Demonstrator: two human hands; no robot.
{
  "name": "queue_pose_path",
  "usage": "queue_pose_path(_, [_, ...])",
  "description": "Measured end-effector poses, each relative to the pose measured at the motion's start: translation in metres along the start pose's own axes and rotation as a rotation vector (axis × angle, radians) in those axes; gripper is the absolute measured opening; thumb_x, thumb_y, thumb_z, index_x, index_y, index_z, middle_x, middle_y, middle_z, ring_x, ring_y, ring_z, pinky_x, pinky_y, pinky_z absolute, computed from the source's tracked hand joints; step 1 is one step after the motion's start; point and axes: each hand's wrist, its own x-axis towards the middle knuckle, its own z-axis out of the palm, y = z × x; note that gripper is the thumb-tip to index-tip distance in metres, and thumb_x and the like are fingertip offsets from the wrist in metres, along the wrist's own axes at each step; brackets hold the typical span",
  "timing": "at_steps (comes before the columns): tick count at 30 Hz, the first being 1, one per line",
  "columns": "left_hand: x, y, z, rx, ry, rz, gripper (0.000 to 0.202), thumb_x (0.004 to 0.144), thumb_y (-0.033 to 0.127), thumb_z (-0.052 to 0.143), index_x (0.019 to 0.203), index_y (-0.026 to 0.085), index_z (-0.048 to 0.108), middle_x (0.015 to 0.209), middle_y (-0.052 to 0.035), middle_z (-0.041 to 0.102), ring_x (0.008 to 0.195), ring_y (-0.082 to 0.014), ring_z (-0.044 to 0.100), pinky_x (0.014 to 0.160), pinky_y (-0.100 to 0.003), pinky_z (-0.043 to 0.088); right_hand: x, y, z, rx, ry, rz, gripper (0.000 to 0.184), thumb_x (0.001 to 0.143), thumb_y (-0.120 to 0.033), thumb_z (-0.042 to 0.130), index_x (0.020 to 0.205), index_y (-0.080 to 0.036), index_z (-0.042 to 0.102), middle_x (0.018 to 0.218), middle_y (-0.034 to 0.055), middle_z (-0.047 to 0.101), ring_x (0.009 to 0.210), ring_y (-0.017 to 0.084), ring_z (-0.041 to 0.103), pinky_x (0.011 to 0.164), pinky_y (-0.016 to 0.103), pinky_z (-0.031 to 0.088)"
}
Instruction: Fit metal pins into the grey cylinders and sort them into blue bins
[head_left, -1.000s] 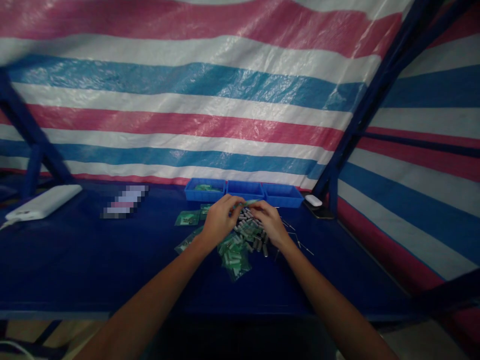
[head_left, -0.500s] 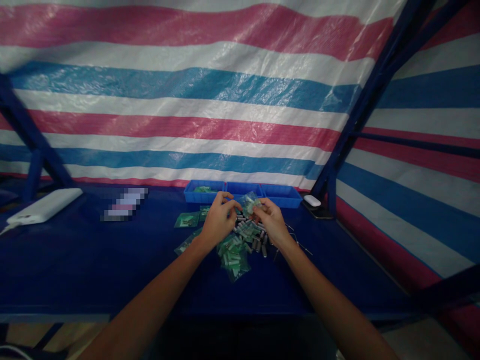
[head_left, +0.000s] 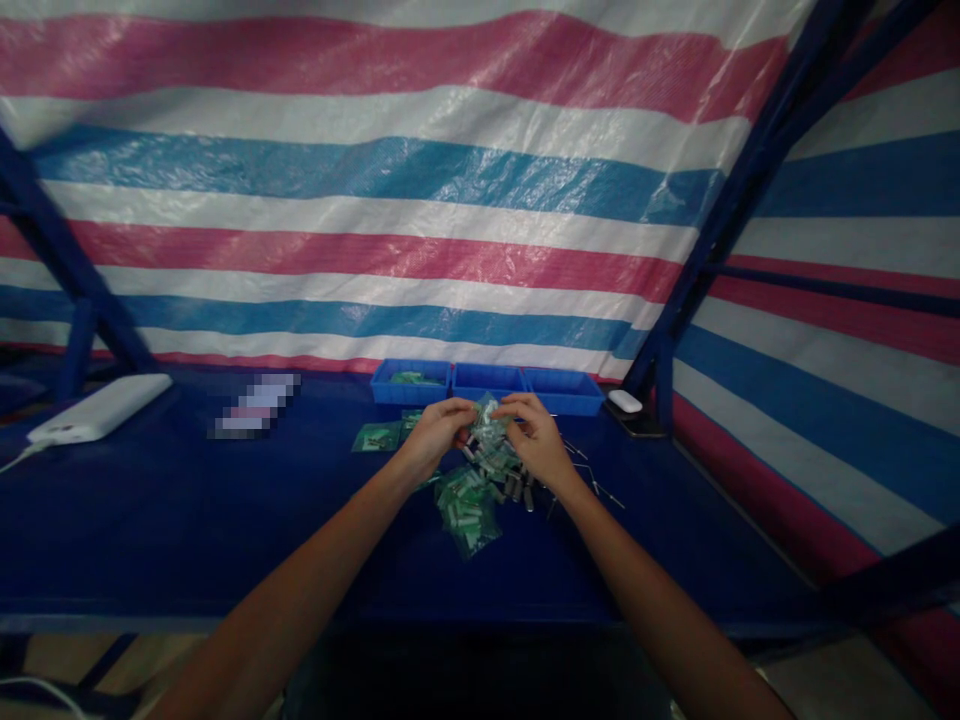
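Left hand [head_left: 433, 438] pinches a plastic bag [head_left: 487, 418]; right hand [head_left: 541, 445] at its opposite side, grip unclear; metal cylinders [head_left: 528, 497] close below, presumably for short reach

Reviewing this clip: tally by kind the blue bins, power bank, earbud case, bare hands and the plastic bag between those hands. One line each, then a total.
Blue bins: 3
White power bank: 1
White earbud case: 1
Bare hands, left hand and right hand: 2
Plastic bag between them: 1
Total: 8
Left out: metal cylinders, too overlapped to count.
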Motion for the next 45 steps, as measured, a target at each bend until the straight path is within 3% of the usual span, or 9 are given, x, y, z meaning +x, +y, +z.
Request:
queue_pose_path(5, [0.003,0.001,-0.003,-0.060,0.170,0.157,0.022,0.058,0.017,0.064,0.079,0.015,0.056,0.057,0.0059,0.050,0.042,-0.0042,0.042,0.039,-0.016,0.030,-0.002,0.003,0.010,0.181,0.025,0.345,0.020,0.075,-0.032,0.052,0.089,-0.020,0.059,0.080,0.0023,0.056,0.067,0.014,0.054,0.053,0.023,0.040])
queue_pose_path(9, [0.001,0.005,-0.002,-0.130,0.156,0.205,0.020,0.057,0.020,0.066,0.074,0.014,0.057,0.061,0.0046,0.052,0.049,-0.0053,0.048,0.049,-0.018,0.040,-0.002,-0.005,0.016,0.563,-0.095,0.652,0.040,0.082,-0.053,0.039,0.086,-0.016,0.054,0.060,0.0029,0.059,0.052,0.013,0.055,0.048,0.022,0.038])
queue_pose_path(15, [-0.005,0.006,0.003,-0.064,-0.007,0.280,0.007,0.059,0.016,0.061,0.062,0.014,0.055,0.073,0.0004,0.058,0.068,-0.0109,0.056,0.068,-0.026,0.046,0.003,-0.021,0.002,0.769,0.036,0.665,0.039,0.073,-0.054,0.054,0.080,-0.016,0.055,0.056,0.0037,0.062,0.051,0.014,0.058,0.048,0.022,0.041])
queue_pose_path(22, [-0.005,0.000,0.001,0.543,-0.043,0.651,0.023,0.068,0.006,0.044,0.058,0.016,0.062,0.081,-0.0034,0.051,0.079,-0.0131,0.052,0.073,-0.026,0.042,0.001,-0.017,0.009,0.754,0.083,0.535,0.035,0.052,-0.027,0.073,0.083,-0.018,0.060,0.057,-0.0050,0.057,0.052,0.011,0.051,0.053,0.024,0.040])
queue_pose_path(26, [-0.003,-0.001,0.000,0.647,0.065,0.487,0.015,0.071,0.017,0.052,0.069,0.017,0.067,0.081,-0.0038,0.050,0.080,-0.0153,0.049,0.070,-0.027,0.041,0.002,-0.007,0.011,0.617,0.208,0.444,0.036,0.057,-0.027,0.068,0.091,-0.018,0.059,0.059,-0.0049,0.057,0.054,0.011,0.051,0.056,0.025,0.040])
queue_pose_path(31, [-0.001,0.002,-0.004,0.310,-0.180,-0.142,0.052,0.074,0.060,0.043,0.077,0.014,0.066,0.068,-0.0029,0.055,0.060,-0.0120,0.048,0.058,-0.025,0.036,0.000,-0.003,0.005,0.298,0.242,0.177,0.018,0.066,-0.023,0.061,0.085,-0.019,0.060,0.075,0.0002,0.063,0.071,0.015,0.057,0.069,0.030,0.043])
queue_pose_path(33, [-0.002,0.003,-0.005,0.144,-0.213,-0.265,0.058,0.070,0.067,0.044,0.072,0.012,0.064,0.066,-0.0031,0.055,0.056,-0.0105,0.048,0.055,-0.023,0.036,-0.002,-0.008,0.005,0.106,0.175,0.001,0.009,0.071,-0.018,0.055,0.075,-0.020,0.062,0.076,0.0014,0.064,0.077,0.017,0.057,0.075,0.033,0.043])
queue_pose_path(38, [0.000,0.006,-0.006,0.001,-0.093,-0.211,0.034,0.057,0.041,0.072,0.066,0.013,0.055,0.055,0.0029,0.050,0.043,-0.0051,0.041,0.043,-0.018,0.028,-0.009,-0.022,0.011,-0.244,0.076,-0.271,0.023,0.070,-0.007,0.049,0.061,-0.024,0.063,0.092,0.0014,0.065,0.106,0.022,0.045,0.092,0.042,0.035])
queue_pose_path(45, [0.019,0.025,-0.031,-0.139,0.267,-0.132,0.036,0.067,0.049,0.063,0.073,0.014,0.053,0.054,0.0026,0.053,0.035,-0.0026,0.031,0.038,-0.016,0.021,-0.006,-0.012,0.007,-0.360,0.182,-0.105,0.015,0.072,-0.016,0.054,0.081,-0.021,0.065,0.103,0.0078,0.050,0.102,0.023,0.045,0.092,0.042,0.035])
